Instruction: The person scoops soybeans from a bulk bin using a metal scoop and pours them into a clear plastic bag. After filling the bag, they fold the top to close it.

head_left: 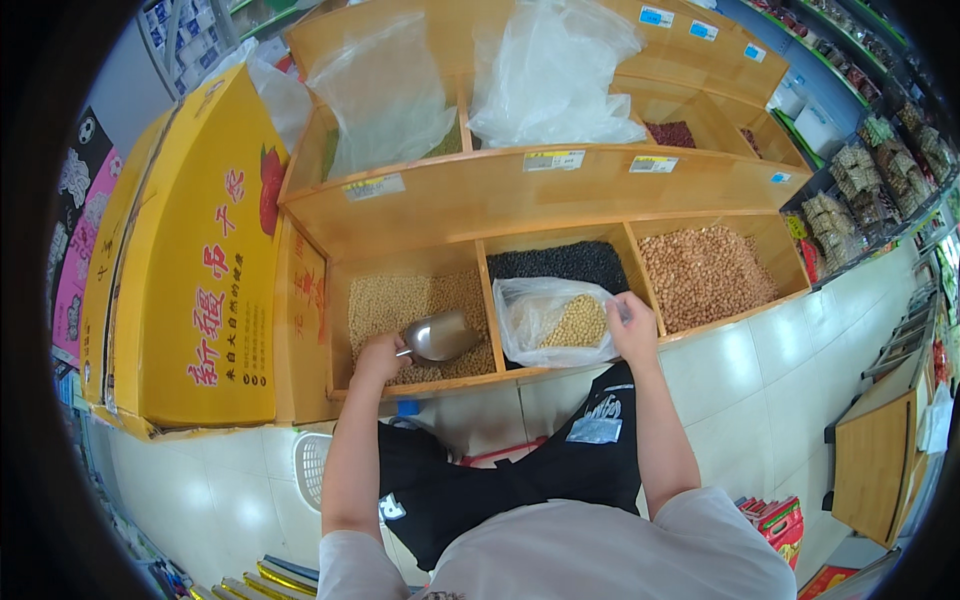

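My left hand [381, 358] grips the handle of a metal scoop [441, 337] over the front left compartment of a wooden bin, just above the pale soybeans [390, 300]. Whether the scoop holds beans I cannot tell. My right hand [631, 322] pinches the right edge of a clear plastic bag [523, 315], which has a heap of pale soybeans [577, 322] inside. The bag sits open in the middle front compartment, on black beans [556, 264] that show behind it.
Peanuts [697, 277] fill the front right compartment. Wooden dividers [491, 307] separate the compartments. Clear plastic bags [551, 71] stand in the upper row. A tall yellow cardboard box [210, 262] is at the left, with a white plastic basket [309, 469] low beside the bin.
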Demonstrator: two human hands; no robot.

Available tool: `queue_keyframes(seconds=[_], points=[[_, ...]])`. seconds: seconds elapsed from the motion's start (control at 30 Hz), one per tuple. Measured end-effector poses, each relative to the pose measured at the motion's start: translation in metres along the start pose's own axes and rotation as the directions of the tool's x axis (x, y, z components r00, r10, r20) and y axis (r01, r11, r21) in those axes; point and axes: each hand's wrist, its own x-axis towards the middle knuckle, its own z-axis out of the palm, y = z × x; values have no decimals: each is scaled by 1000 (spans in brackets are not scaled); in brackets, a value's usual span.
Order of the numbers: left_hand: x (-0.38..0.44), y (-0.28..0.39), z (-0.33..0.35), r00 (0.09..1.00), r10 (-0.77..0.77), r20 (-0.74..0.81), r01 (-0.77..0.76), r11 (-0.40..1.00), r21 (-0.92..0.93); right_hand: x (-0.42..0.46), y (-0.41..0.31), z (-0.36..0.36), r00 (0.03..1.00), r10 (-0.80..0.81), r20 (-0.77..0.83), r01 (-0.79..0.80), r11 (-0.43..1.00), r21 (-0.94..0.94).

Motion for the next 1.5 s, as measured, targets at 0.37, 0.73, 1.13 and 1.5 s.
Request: queue_keyframes(seconds=[0.37, 0.73, 1.13, 1.5], points=[[18, -35, 21, 984, -150, 100, 178, 895, -409, -1, -1, 0, 1000, -15, -21, 15, 1000, -22], [16, -29, 16, 992, -104, 65, 122, 812, -571, 0, 5, 2, 1000, 11, 3, -11, 1000, -14], [-4, 15, -33, 974, 70, -217, -199, 728, -656, 0, 9, 2, 1000, 19, 13, -20, 1000, 24], [-75, 178, -129, 786, 522, -331, -452, 851, 268, -1, -2, -2, 1000, 9, 8, -9, 1000, 4]])
